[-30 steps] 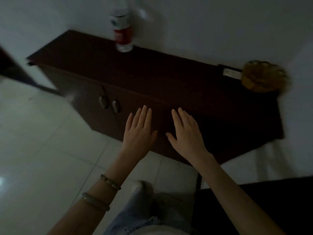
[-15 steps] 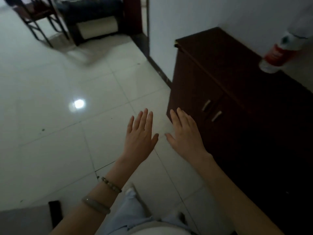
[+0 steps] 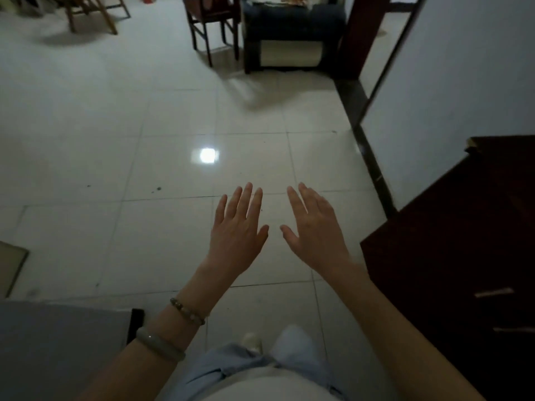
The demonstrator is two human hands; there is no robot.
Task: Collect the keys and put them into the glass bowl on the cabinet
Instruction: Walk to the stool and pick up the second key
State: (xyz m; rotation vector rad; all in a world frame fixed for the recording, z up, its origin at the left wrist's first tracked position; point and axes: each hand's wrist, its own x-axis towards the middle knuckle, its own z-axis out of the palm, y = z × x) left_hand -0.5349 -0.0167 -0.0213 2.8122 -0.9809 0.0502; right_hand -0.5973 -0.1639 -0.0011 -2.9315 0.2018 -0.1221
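My left hand (image 3: 238, 230) and my right hand (image 3: 314, 231) are held out side by side over the pale tiled floor, palms down, fingers spread, holding nothing. The dark wooden cabinet (image 3: 451, 241) shows only its left end at the right edge of the view, to the right of my right hand. No keys and no glass bowl are in view.
A white wall (image 3: 451, 82) with a dark skirting board runs along the right. Far ahead stand a dark chair (image 3: 214, 21), a dark sofa end (image 3: 292, 33) and wooden chair legs (image 3: 89, 13). A grey surface (image 3: 58, 348) lies at the lower left.
My view has swung left, away from the cabinet top with its bottle and bowl, onto the open floor. Both hands stay open and held out in front.
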